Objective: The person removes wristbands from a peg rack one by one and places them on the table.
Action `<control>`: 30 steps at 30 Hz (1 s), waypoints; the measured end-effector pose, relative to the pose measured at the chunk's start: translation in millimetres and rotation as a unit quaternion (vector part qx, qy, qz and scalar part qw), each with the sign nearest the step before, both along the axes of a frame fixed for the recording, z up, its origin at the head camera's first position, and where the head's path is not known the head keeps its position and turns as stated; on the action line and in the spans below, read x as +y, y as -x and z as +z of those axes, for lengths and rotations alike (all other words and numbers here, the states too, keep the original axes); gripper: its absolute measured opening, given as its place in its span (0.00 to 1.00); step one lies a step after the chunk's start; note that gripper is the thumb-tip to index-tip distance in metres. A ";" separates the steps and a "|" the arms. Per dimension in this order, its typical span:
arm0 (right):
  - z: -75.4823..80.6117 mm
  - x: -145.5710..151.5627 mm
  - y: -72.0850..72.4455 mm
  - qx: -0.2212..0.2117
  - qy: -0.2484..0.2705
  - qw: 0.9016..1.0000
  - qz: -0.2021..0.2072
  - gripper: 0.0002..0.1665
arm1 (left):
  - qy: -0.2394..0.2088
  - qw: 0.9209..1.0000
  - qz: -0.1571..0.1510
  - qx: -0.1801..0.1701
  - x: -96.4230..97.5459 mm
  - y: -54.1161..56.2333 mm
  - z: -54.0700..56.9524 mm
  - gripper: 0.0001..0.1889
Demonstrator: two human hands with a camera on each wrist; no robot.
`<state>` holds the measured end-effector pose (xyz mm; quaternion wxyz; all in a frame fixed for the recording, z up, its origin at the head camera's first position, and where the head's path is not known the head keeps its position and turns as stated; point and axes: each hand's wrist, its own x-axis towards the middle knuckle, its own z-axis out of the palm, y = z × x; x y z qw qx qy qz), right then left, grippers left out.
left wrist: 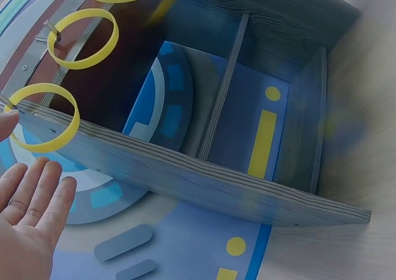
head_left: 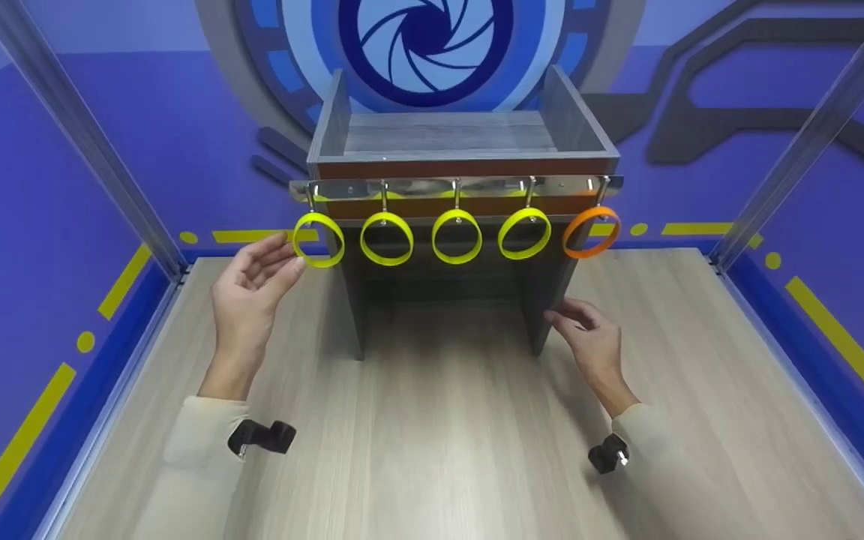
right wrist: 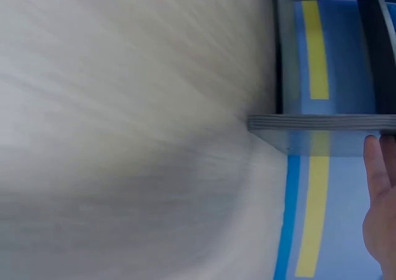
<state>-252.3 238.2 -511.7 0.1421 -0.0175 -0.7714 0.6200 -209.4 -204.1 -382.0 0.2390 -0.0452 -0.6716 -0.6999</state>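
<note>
A grey wood-grain shelf unit [head_left: 447, 161] carries a metal strip [head_left: 421, 188] with hooks along its front. From these hooks hang several yellow rings [head_left: 457, 262] and one orange ring [head_left: 567, 244] at the far right. My left hand [head_left: 248, 285] is beside the leftmost yellow ring [left wrist: 52, 148], its fingers extended and thumb apart, close to the ring's outer edge. Low on the other side, my right hand [head_left: 589, 334] has its fingertips right at the right side panel [head_left: 548, 289]. In the right wrist view, its fingers [right wrist: 374, 169] reach straight to the panel's outer face.
The unit stands on a light wood-grain table [head_left: 439, 450] between blue patterned walls [head_left: 42, 187] with yellow marks. Metal posts [head_left: 79, 127] rise at the corners. An open-topped compartment [head_left: 447, 133] forms the unit's upper part, and shelf boards [left wrist: 226, 88] divide it below.
</note>
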 end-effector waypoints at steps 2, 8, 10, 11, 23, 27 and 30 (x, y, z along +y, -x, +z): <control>6.3 -4.4 -4.2 -0.013 0.002 1.000 -0.007 0.21 | 0.002 1.000 0.001 0.001 0.1 0.4 1.0 0.24; 10.8 -9.3 -6.5 -0.002 -0.003 1.000 -0.020 0.18 | 0.004 1.000 0.008 -0.002 -0.4 -1.2 2.2 0.23; 7.5 -8.8 -4.5 0.007 -0.003 1.000 -0.021 0.17 | 0.001 1.000 0.009 -0.002 -0.3 -1.2 2.4 0.23; 4.4 -8.1 -2.6 0.011 -0.003 1.000 -0.021 0.16 | 0.001 1.000 0.009 -0.001 -0.2 -1.1 2.5 0.23; -24.0 -0.4 11.3 0.082 0.009 0.996 -0.023 0.13 | 0.035 0.999 0.026 -0.001 2.8 1.0 3.6 0.18; -25.0 -0.5 12.2 0.099 0.008 0.995 -0.021 0.11 | 0.035 0.999 0.033 0.004 3.4 2.7 4.3 0.16; -25.6 -1.3 12.9 0.102 0.006 0.994 -0.025 0.10 | 0.017 1.000 0.024 0.009 4.2 5.2 5.2 0.15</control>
